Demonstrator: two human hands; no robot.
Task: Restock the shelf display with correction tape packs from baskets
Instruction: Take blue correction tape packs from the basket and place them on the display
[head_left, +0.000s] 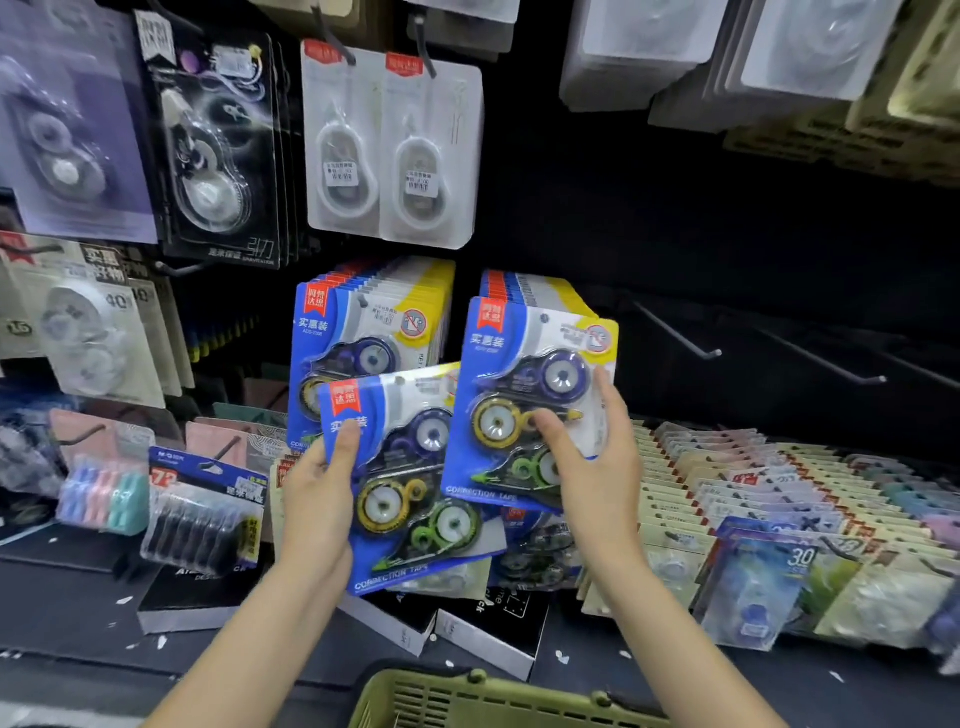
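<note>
Far left: hanging packs (78, 130) in purple and black, blurred. Below them, pastel tape pack (104, 499) and black multi-pack (202, 519) on the shelf (67, 613).

Left hand (317, 499): grips a blue pack (410, 478) by its left edge, thumb (345, 441) on the front over the blue card, fingers behind; pack tilted, low in front of the left stack (363, 332) hanging on the display.

Above centre: two white packs (389, 150) on hooks.

Right hand (592, 462): holds the front of the right stack (535, 395), thumb (558, 436) on the blister, fingers (608, 400) straight up along its right edge. Right stack just beside the left one, overlapping the held pack's upper right corner.

Bottom centre: green basket (498, 701), rim only; contents not visible.

Right: bare hooks (680, 332) on the dark panel; beneath, rows of small card packs (753, 499), blurred.
</note>
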